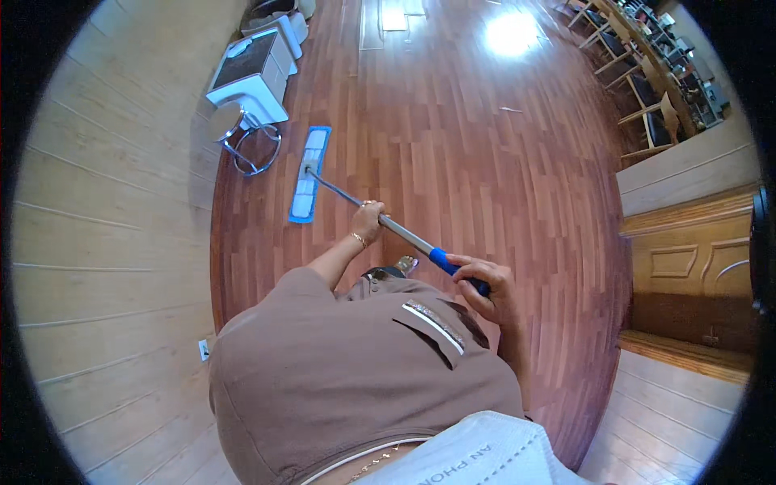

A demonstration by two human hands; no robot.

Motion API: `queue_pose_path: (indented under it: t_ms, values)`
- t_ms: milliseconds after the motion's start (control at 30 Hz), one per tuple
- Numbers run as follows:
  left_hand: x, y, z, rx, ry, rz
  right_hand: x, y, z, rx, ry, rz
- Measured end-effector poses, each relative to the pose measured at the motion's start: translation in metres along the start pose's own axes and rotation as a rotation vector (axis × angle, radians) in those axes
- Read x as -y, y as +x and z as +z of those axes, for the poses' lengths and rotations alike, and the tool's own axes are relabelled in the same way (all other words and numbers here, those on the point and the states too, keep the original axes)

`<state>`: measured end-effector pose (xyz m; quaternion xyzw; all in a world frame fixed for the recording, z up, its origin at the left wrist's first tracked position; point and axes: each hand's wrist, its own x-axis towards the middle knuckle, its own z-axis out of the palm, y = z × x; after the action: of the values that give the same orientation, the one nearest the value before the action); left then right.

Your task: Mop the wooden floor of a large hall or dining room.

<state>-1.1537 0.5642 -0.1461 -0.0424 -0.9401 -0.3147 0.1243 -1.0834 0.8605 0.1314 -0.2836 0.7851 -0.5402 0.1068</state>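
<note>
A flat mop [411,236] with a metal pole and a blue grip slants from my right side out to the front left. Its long blue-edged head [304,198] lies flat on the wood floor, close to the round stool. My left hand [369,221], with a bracelet at the wrist, is wrapped round the middle of the pole. Up at the top end, my right hand [491,287] closes round the blue grip, its fingers curled over it. Part of the grip's end is hidden by that hand.
A chrome-legged round stool [257,152] stands by the left wall, in front of a white cabinet with a dark top [250,69]. Chairs [647,97] line a long counter [675,77] at far right. A wooden door [687,271] is at right. Brown plank floor [453,162] lies between.
</note>
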Motion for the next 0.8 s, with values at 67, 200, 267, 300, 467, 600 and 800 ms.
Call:
queue_pose_path:
  t_ms: [67,200,267,300,467,600,800]
  values:
    - [-0.022,0.002,0.005,0.001,-0.041,0.006,0.022,-0.007,-0.015,-0.039,-0.082,-0.054]
    - [-0.089,0.012,-0.003,0.123,-0.077,0.041,0.057,-0.031,-0.043,-0.116,-0.242,-0.137]
    - [-0.133,0.012,-0.012,0.124,-0.101,0.068,0.07,-0.043,-0.05,-0.208,-0.304,-0.232]
    - [-0.152,0.013,-0.014,0.129,-0.126,0.088,0.08,-0.048,-0.054,-0.215,-0.313,-0.237]
    - [-0.201,0.01,0.013,0.116,-0.39,0.23,0.12,-0.073,-0.068,-0.218,-0.475,-0.435]
    - [-0.233,0.009,0.031,0.217,-0.567,0.311,0.146,-0.072,-0.077,-0.03,-0.455,-0.483]
    - [-0.251,0.021,0.036,0.494,-0.622,0.424,0.134,-0.049,-0.069,-0.009,-0.426,-0.725]
